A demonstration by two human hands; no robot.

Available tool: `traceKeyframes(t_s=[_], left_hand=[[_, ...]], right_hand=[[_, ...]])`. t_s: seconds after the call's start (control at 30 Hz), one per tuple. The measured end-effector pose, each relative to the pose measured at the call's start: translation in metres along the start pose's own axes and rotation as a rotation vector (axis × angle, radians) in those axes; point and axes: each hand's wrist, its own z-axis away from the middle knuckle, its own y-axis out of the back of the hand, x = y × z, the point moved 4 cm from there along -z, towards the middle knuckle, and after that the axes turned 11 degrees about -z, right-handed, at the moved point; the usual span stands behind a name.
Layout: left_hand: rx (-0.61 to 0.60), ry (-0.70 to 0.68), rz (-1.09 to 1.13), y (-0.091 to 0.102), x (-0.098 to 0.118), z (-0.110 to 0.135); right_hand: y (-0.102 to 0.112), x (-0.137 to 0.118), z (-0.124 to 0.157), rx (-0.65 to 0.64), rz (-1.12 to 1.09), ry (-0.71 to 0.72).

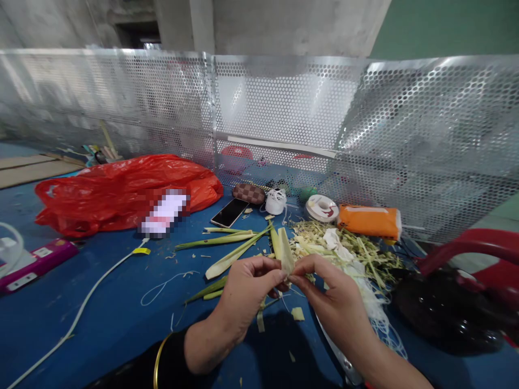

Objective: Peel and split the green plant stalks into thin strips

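My left hand (245, 289) and my right hand (330, 289) meet over the blue table (101, 319), both pinched on a small folded piece of pale green leaf strip (284, 249) that stands up between the fingertips. A thin white thread runs from the pinch down toward the table. Several long green leaf strips (227, 246) lie just beyond my left hand. A heap of shredded leaf scraps (348, 251) lies beyond my right hand.
A red plastic bag (117, 192) lies at the back left, with a phone (230, 212), a checked pouch (248, 193), a white thread spool (276, 201) and a tape roll (321, 208) behind. An orange packet (370, 220), a black bag (441, 305), a red chair, a white cable and a perforated metal screen surround.
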Motion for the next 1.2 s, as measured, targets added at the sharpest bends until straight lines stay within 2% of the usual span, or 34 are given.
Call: traceKeyframes(t_s=[0.17, 0.3, 0.43, 0.57, 0.63, 0.73, 0.87, 1.03, 1.2], left_hand=[[0.002, 0.024, 0.041, 0.003, -0.002, -0.002], [-0.005, 0.057, 0.077, 0.003, -0.005, -0.001], [-0.027, 0.090, 0.092, 0.001, -0.008, 0.000], [-0.037, 0.100, 0.102, 0.000, -0.009, 0.001], [-0.046, 0.096, 0.125, -0.001, -0.010, 0.001], [-0.034, 0.068, 0.121, -0.002, -0.010, 0.001], [0.004, 0.021, 0.065, -0.001, -0.009, 0.001], [-0.003, -0.014, 0.021, -0.003, -0.005, 0.001], [-0.025, -0.035, 0.005, -0.004, -0.002, 0.002]], right_hand=[[0.000, -0.006, -0.004, -0.041, -0.073, 0.115], [-0.001, -0.005, -0.001, -0.061, 0.063, 0.232], [-0.001, -0.006, 0.003, -0.007, 0.240, 0.333], [0.000, -0.014, 0.005, 0.024, 0.274, 0.444], [-0.001, -0.016, 0.005, 0.012, 0.267, 0.456], [-0.001, -0.015, 0.004, 0.011, 0.253, 0.412], [0.000, -0.012, 0.002, 0.010, 0.204, 0.282], [0.002, -0.011, -0.001, -0.016, 0.174, 0.148], [0.007, -0.004, -0.001, 0.023, 0.112, -0.044]])
